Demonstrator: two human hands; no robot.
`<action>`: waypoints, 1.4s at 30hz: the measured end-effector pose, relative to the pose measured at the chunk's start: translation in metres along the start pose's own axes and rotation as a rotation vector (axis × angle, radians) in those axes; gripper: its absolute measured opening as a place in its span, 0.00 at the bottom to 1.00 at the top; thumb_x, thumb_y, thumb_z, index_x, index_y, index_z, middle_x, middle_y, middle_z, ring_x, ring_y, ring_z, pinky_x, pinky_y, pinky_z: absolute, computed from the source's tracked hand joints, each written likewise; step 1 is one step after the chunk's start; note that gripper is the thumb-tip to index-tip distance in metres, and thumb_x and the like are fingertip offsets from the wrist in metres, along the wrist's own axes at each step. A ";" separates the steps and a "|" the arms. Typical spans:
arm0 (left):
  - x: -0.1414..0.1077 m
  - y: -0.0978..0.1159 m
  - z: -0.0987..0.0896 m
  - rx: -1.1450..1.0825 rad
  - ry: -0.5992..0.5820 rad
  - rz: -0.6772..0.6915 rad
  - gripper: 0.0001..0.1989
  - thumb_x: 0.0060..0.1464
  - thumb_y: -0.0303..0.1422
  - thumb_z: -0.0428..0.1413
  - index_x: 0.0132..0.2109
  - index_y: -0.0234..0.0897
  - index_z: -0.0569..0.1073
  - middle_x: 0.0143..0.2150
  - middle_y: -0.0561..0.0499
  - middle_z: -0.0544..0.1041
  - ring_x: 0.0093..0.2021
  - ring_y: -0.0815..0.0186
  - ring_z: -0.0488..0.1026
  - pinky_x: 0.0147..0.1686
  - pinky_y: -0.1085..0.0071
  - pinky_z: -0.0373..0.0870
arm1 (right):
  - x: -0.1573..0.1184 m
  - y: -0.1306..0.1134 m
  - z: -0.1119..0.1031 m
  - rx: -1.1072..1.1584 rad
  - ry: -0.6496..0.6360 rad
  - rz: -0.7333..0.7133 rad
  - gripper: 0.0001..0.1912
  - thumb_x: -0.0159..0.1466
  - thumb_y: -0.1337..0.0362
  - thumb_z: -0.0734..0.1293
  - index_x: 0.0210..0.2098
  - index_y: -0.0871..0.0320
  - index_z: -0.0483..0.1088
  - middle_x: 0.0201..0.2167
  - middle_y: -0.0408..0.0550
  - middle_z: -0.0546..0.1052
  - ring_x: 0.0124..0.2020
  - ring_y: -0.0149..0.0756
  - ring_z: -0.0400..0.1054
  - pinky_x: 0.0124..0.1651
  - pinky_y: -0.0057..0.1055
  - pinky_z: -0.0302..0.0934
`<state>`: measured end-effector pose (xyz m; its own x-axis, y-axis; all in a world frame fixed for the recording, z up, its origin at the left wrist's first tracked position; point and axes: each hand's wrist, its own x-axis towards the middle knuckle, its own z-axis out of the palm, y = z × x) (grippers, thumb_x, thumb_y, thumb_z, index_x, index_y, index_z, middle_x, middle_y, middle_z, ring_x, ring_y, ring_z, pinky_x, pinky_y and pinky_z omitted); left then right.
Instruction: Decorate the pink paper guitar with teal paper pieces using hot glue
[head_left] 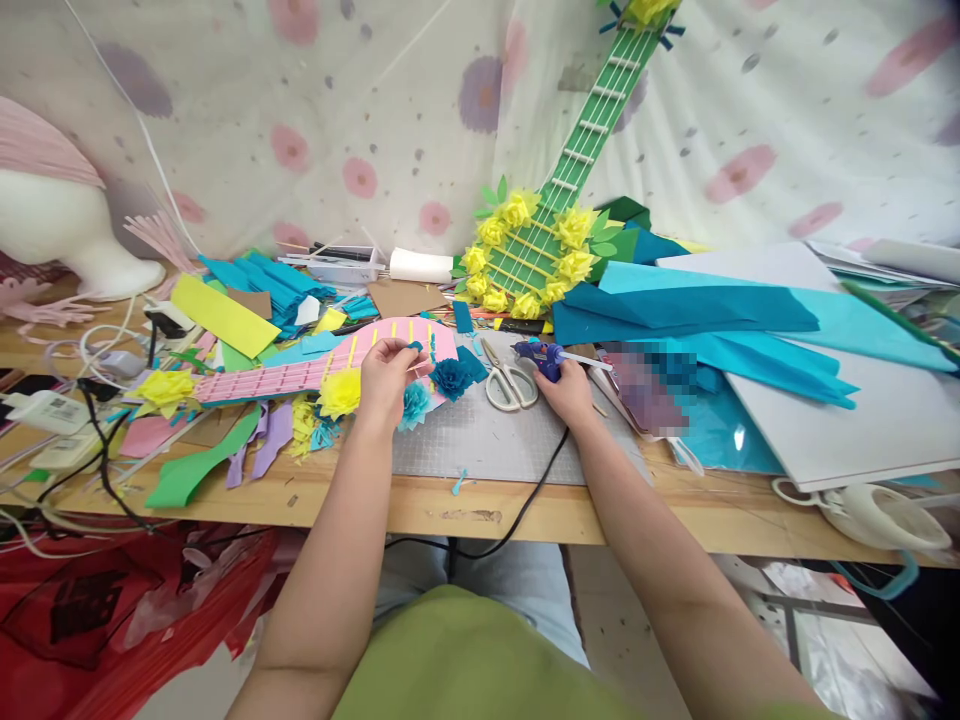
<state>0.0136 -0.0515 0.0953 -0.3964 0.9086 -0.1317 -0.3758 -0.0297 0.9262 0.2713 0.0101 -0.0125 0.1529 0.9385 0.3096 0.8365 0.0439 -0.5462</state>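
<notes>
My right hand [566,393] is wrapped round a blue hot glue gun [541,352] with a glue stick out of its back, its nozzle toward the left. Between the fingertips of my left hand [388,378] is a small dark-blue paper piece [415,347], mostly covered. Below and behind that hand lies a pink paper guitar [255,381] with stripes along its neck. A yellow paper flower [341,393], a light-blue paper flower [415,403] and a dark-blue paper flower [453,379] sit along its body's near edge. White-handled scissors [511,388] rest between my hands on the grey cutting mat [480,455].
A green paper guitar [581,165] with yellow flowers leans on the back curtain. Blue paper sheets [690,312] and white boards cover the right side, with a white cup [881,515] at the edge. Paper scraps, cables and a foam head [71,225] crowd the left. A black cord [536,492] hangs over the front edge.
</notes>
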 end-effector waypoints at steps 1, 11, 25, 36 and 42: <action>-0.001 -0.001 0.001 0.001 -0.010 0.002 0.10 0.37 0.24 0.57 0.28 0.35 0.63 0.23 0.56 0.70 0.27 0.68 0.73 0.27 0.72 0.71 | 0.000 -0.001 -0.001 -0.005 -0.002 0.008 0.15 0.54 0.54 0.62 0.33 0.59 0.68 0.37 0.57 0.74 0.45 0.48 0.65 0.49 0.41 0.59; -0.033 -0.036 0.047 0.055 -0.121 -0.041 0.14 0.39 0.28 0.58 0.38 0.37 0.69 0.28 0.56 0.68 0.24 0.73 0.70 0.17 0.79 0.64 | -0.009 0.001 -0.044 -0.181 -0.027 -0.091 0.20 0.51 0.47 0.67 0.31 0.57 0.66 0.32 0.53 0.72 0.40 0.47 0.66 0.44 0.41 0.59; -0.035 -0.103 0.079 -0.082 -0.113 -0.296 0.06 0.45 0.22 0.52 0.30 0.35 0.63 0.25 0.55 0.70 0.26 0.70 0.74 0.23 0.75 0.71 | 0.004 -0.015 -0.017 0.105 -0.215 0.167 0.17 0.56 0.54 0.65 0.38 0.61 0.71 0.38 0.57 0.77 0.41 0.46 0.71 0.43 0.37 0.61; -0.033 -0.131 0.066 0.088 -0.112 -0.099 0.05 0.43 0.26 0.58 0.30 0.35 0.70 0.29 0.53 0.71 0.25 0.71 0.72 0.15 0.78 0.67 | -0.012 -0.006 -0.043 0.721 -0.284 0.159 0.25 0.50 0.44 0.67 0.32 0.60 0.70 0.24 0.46 0.72 0.24 0.30 0.63 0.27 0.27 0.57; -0.029 -0.129 0.072 0.042 -0.047 -0.188 0.04 0.48 0.27 0.56 0.32 0.35 0.68 0.27 0.54 0.72 0.25 0.70 0.74 0.16 0.79 0.67 | -0.018 0.005 -0.059 0.701 -0.371 0.090 0.23 0.51 0.43 0.67 0.26 0.59 0.68 0.16 0.40 0.64 0.19 0.27 0.57 0.23 0.27 0.53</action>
<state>0.1337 -0.0441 0.0055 -0.2828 0.9150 -0.2877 -0.4036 0.1585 0.9011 0.3042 -0.0272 0.0248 -0.0848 0.9960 0.0291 0.2847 0.0522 -0.9572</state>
